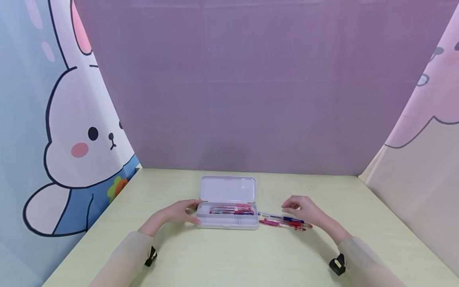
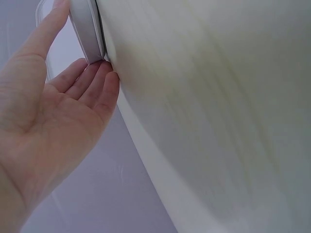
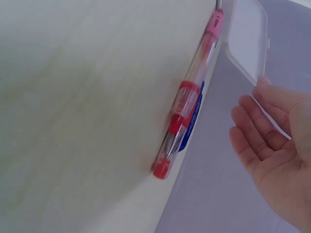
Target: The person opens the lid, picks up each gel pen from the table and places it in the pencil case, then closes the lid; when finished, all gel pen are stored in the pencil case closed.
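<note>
A white plastic pencil case (image 1: pixel 227 223) stands on the table with its lid (image 1: pixel 228 189) raised at the back. My left hand (image 1: pixel 178 211) holds the case's left end, thumb at the front corner and fingers at the back; the left wrist view shows the fingertips (image 2: pixel 112 80) against its end. Pink and dark pens (image 1: pixel 233 209) lie in the rear compartment. Beside the case's right end lie a blue pen (image 1: pixel 292 219) and red-and-pink pens (image 1: pixel 281 224). Above them hovers my right hand (image 1: pixel 303 208), fingers loosely bent, holding nothing.
The front compartment of the case has a small divider near its right. A purple cloth (image 1: pixel 229 87) hangs behind the pale table (image 1: pixel 229 259), with printed cartoon curtains (image 1: pixel 86 111) at the sides. Both wrists carry small black devices (image 1: pixel 337 264).
</note>
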A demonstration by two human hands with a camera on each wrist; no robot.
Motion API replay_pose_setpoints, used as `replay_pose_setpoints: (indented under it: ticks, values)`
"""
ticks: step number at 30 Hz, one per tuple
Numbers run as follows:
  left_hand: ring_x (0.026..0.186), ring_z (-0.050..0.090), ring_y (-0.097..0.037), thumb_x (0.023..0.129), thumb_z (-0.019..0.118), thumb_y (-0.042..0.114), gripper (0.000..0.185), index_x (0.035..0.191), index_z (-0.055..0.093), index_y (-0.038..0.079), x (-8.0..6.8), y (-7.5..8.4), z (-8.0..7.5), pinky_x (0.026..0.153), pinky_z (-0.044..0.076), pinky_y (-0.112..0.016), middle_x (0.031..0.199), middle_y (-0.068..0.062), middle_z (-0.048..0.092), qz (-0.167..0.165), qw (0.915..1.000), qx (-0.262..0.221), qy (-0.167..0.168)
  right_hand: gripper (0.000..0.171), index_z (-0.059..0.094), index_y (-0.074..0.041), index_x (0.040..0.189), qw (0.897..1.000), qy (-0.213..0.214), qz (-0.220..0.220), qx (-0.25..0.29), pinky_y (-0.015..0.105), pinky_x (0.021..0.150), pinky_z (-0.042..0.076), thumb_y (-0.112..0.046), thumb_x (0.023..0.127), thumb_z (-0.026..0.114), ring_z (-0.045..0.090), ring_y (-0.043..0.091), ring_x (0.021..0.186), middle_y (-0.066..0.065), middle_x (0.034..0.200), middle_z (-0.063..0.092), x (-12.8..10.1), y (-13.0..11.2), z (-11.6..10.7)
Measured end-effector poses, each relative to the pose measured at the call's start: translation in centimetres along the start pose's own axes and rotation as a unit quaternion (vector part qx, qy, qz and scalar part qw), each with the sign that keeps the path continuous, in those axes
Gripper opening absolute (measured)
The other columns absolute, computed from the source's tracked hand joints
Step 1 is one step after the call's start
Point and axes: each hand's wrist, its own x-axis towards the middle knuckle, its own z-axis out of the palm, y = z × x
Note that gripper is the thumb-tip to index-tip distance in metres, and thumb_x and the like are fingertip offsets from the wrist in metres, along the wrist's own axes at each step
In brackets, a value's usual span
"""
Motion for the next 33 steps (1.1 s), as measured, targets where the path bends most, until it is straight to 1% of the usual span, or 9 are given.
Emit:
replay_pose_setpoints:
  ticks: [5,13,21,28,33]
  values:
    - [0.124,0.046,-0.036,0.076,0.078,0.032,0.080,0.139,0.041,0.001,-0.1,0.1,0.0,0.104,0.039,-0.052,0.134,-0.019,0.049,0.009,0.9999,-0.013,-0.005,0.015,0.069,-0.001,0.095,1.000,-0.010,0.006,0.005,0.022,0.068,0.054,-0.014,0.087,0.066,0.060,0.004,0.075,0.000,0.086,0.068,-0.5,0.4,-0.3]
    - [0.125,0.046,-0.036,0.077,0.077,0.032,0.078,0.140,0.041,0.003,0.0,-0.1,-0.2,0.104,0.039,-0.052,0.137,-0.018,0.048,0.009,0.9999,-0.008,-0.006,0.016,0.069,-0.002,0.097,0.999,-0.037,0.034,0.008,0.020,0.066,0.052,-0.015,0.088,0.066,0.058,0.003,0.075,0.000,0.088,0.068,-1.2,0.8,-0.7]
    - [0.124,0.047,-0.035,0.079,0.074,0.034,0.075,0.139,0.042,0.003,-0.1,0.0,-0.2,0.103,0.040,-0.051,0.136,-0.018,0.049,0.011,0.9999,-0.003,-0.005,0.018,0.068,-0.001,0.098,0.996,-0.063,0.053,0.019,0.020,0.058,0.048,-0.015,0.087,0.065,0.052,0.001,0.067,0.002,0.086,0.067,-1.8,1.0,-0.8]
    - [0.123,0.047,-0.036,0.079,0.075,0.034,0.075,0.139,0.042,0.003,-0.2,0.0,-0.2,0.102,0.041,-0.051,0.137,-0.019,0.048,0.013,0.9999,0.000,-0.006,0.011,0.069,-0.005,0.093,0.996,-0.074,0.050,0.007,0.020,0.062,0.049,-0.014,0.086,0.066,0.055,0.002,0.073,0.002,0.088,0.068,-2.0,1.7,-0.6]
    - [0.123,0.048,-0.035,0.079,0.075,0.034,0.075,0.139,0.042,0.004,0.0,-0.1,-0.1,0.102,0.041,-0.050,0.137,-0.019,0.048,0.013,0.9999,-0.004,-0.003,0.009,0.070,-0.006,0.092,0.996,-0.080,0.048,-0.004,0.021,0.065,0.050,-0.009,0.086,0.065,0.056,0.004,0.076,0.003,0.090,0.068,-2.1,2.1,-0.7]
